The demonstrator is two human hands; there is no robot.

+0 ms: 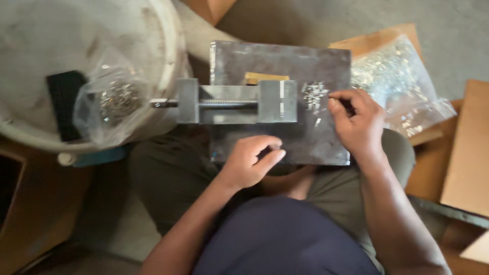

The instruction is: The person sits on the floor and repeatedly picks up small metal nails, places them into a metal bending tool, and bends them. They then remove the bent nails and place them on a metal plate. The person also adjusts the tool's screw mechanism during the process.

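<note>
On a person's lap, seen from above, a dark steel plate carries a small grey vise w/ a threaded screw running toward 9 o'clock. Motion blur softens the whole view; fingertips of both hands are hard to read, and the plate's near edge is partly hidden by the left hand. That hand rests curled at the plate's 6 o'clock edge, thumb and forefinger pressed together; whether anything sits in the grip can't be told. The right hand, wrist bent, reaches in from 4 o'clock, fingers pinched together at 3 o'clock of a loose scatter of tiny bright metal parts; a small dark item may be in the pinch, too blurred to name. The parts lie on the plate just beside the vise's right jaw block. A yellowish strip peeks out behind the vise. At 9 o'clock, a white bucket holds a clear bag of metal bits; at 2 o'clock, a larger clear bag of shiny parts lies on cardboard.
</note>
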